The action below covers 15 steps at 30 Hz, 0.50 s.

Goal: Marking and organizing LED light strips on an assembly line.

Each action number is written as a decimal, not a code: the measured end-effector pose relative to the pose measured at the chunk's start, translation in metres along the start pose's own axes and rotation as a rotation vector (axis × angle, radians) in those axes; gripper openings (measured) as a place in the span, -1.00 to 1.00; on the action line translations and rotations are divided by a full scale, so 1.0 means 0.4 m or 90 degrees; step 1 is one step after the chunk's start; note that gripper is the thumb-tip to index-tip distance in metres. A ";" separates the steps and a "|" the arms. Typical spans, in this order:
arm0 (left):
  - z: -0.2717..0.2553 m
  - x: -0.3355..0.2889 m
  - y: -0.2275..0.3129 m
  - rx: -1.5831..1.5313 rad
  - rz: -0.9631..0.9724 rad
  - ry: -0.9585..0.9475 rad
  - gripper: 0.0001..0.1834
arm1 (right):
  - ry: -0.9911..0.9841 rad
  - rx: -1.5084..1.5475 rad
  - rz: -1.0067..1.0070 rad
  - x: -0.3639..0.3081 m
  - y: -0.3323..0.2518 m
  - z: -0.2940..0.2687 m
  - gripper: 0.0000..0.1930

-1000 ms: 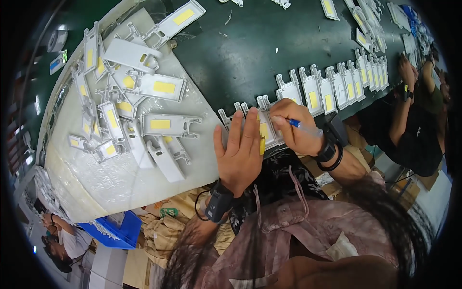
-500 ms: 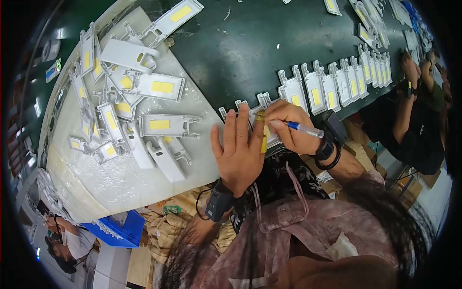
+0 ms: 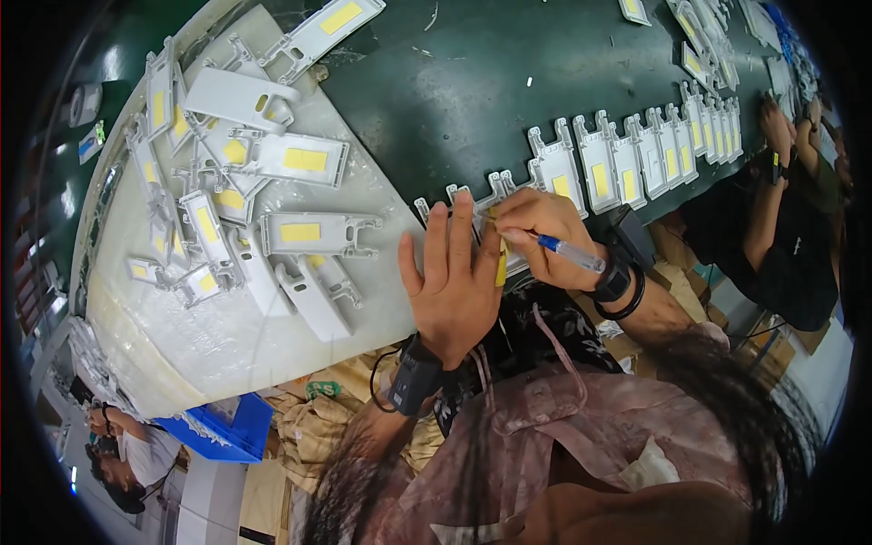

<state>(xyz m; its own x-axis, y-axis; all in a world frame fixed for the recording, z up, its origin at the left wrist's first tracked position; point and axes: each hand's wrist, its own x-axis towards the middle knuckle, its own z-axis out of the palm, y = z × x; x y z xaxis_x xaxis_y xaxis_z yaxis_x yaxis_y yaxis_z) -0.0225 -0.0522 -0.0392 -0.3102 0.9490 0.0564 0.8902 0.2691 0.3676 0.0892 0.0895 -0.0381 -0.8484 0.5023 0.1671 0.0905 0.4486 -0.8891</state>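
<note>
My left hand lies flat with its fingers spread over white plastic housings, pressing down near the table edge. In my right hand is a slim pen-shaped tool with a clear handle and a blue collar. Its tip points toward my left index finger; the fingers hide most of the contact. Beside that finger shows a yellow strip. The housing under both hands is largely covered. To the right, similar white housings with yellow patches stand in a slanting row.
A pale, plastic-covered board at the left bears a loose pile of white housings. More housings lie at the far right of the green table. A blue bin sits below the board. Other people work at right and lower left.
The rear end of the tool has dipped slightly as my right hand turned a little. My left hand stays spread in nearly the same place.
</note>
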 end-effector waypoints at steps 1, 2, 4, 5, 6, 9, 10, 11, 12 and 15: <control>-0.002 0.002 -0.002 -0.007 0.002 0.005 -0.69 | 0.007 0.008 0.002 0.003 -0.001 0.002 -0.91; -0.006 0.005 -0.002 -0.013 0.006 0.011 -0.69 | 0.015 0.015 0.003 0.006 -0.004 0.003 -0.91; -0.011 0.004 0.000 -0.002 0.008 0.005 -0.69 | 0.022 0.031 0.006 0.004 -0.005 0.002 -0.91; -0.008 0.001 0.001 0.008 0.002 -0.007 -0.68 | 0.021 0.055 0.013 -0.001 0.000 0.004 -0.91; -0.005 0.001 0.004 0.013 -0.003 0.000 -0.66 | 0.025 0.097 0.040 -0.006 -0.001 0.001 -0.91; -0.025 -0.004 0.009 -0.010 0.005 0.008 -0.61 | 0.048 0.087 0.032 -0.010 -0.026 -0.029 -0.92; -0.044 -0.005 0.013 -0.062 -0.012 -0.016 -0.59 | 0.060 0.086 0.049 -0.015 -0.033 -0.036 -0.92; -0.060 0.006 0.017 -0.113 -0.029 -0.040 -0.58 | 0.073 0.086 0.065 -0.017 -0.036 -0.042 -0.92; -0.086 0.024 0.017 -0.103 -0.021 -0.032 -0.58 | 0.081 0.088 0.053 -0.018 -0.040 -0.047 -0.92; -0.180 0.114 0.008 -0.189 -0.006 -0.058 -0.54 | 0.135 0.083 0.048 -0.028 -0.045 -0.061 -0.93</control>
<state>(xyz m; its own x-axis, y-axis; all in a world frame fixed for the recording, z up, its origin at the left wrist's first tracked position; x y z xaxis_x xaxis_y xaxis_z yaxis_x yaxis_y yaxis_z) -0.0579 -0.0199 0.0315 -0.2748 0.9612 -0.0260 0.7468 0.2303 0.6239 0.1098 0.0937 -0.0135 -0.7124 0.6804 0.1719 0.0698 0.3124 -0.9474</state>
